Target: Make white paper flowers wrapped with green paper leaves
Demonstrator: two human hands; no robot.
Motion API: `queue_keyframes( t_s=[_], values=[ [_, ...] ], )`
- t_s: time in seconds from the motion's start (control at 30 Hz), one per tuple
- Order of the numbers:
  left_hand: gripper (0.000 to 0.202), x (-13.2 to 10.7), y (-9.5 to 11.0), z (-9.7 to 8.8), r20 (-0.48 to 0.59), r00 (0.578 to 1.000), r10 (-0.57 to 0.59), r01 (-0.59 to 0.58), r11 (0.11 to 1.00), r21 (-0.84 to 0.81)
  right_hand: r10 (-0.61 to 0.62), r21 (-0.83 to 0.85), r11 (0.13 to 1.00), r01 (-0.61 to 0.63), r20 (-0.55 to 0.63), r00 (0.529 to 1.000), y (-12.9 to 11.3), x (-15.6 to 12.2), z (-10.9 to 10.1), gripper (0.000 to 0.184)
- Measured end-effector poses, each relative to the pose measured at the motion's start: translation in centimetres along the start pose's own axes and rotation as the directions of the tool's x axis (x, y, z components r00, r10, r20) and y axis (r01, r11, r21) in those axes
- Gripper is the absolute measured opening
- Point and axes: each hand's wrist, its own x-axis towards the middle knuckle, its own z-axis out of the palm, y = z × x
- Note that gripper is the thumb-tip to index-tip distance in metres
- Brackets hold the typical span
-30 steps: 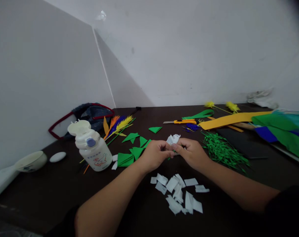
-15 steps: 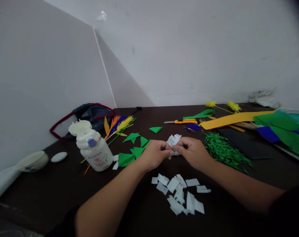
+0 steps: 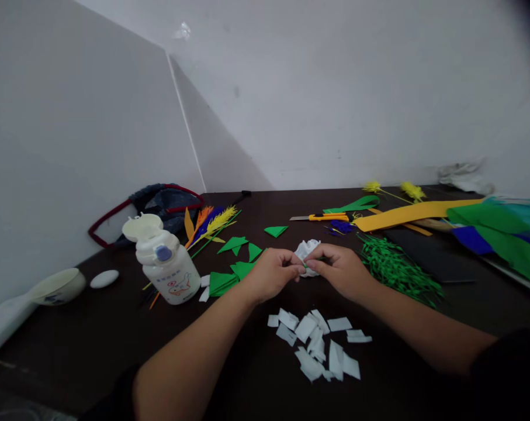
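Just beyond the middle of the dark table, my left hand and my right hand meet with thumbs and fingers pinched together. Between them is a white ruffled paper flower, partly hidden by the fingers. A small bit of green shows at the fingertips, too small to name. Below the hands lies a loose spread of small white paper pieces. Folded green paper pieces lie close to the left hand. A bunch of thin green paper sprigs is beside the right hand.
On the left stand a white bottle with its lid flipped up and a pale bowl, with a white oval object between them. A yellow utility knife lies behind the hands, blade out. A yellow paper strip stretches right.
My fingers have shifted slightly around the white flower, and the right fingertips now reach a little further left across it. The things on the table have stayed put.
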Motion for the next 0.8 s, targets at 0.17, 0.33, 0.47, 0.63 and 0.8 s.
queue_keyframes(
  t_s=[0.17, 0.33, 0.47, 0.63, 0.8],
  values=[
    [0.016, -0.02, -0.26, 0.13, 0.04, 0.999, 0.012, -0.012, 1.0, -0.003, -0.034, -0.161, 0.987, 0.026, -0.049, 0.998, -0.32, -0.03, -0.05, 0.017],
    [0.013, 0.04, -0.45, 0.22, 0.074, 0.996, 0.046, -0.046, 0.999, 0.002, -0.081, -0.266, 0.963, 0.049, -0.11, 0.991, -0.12, -0.02, -0.05, 0.032],
    [0.01, 0.07, -0.28, 0.16, 0.077, 0.995, 0.067, -0.069, 0.997, 0.031, -0.05, -0.298, 0.955, 0.007, -0.136, 0.989, -0.04, -0.06, -0.08, 0.041],
    [0.01, -0.03, 0.04, 0.04, 0.065, 0.997, 0.044, -0.047, 0.998, 0.046, 0.029, -0.177, 0.983, -0.043, -0.081, 0.996, -0.01, 0.07, -0.22, 0.04],
    [0.014, -0.08, 0.08, -0.06, 0.029, 0.999, 0.021, -0.023, 0.998, 0.065, 0.022, 0.046, 0.999, -0.023, 0.011, 1.0, 0.25, 0.25, -0.31, 0.014]
  ],
)
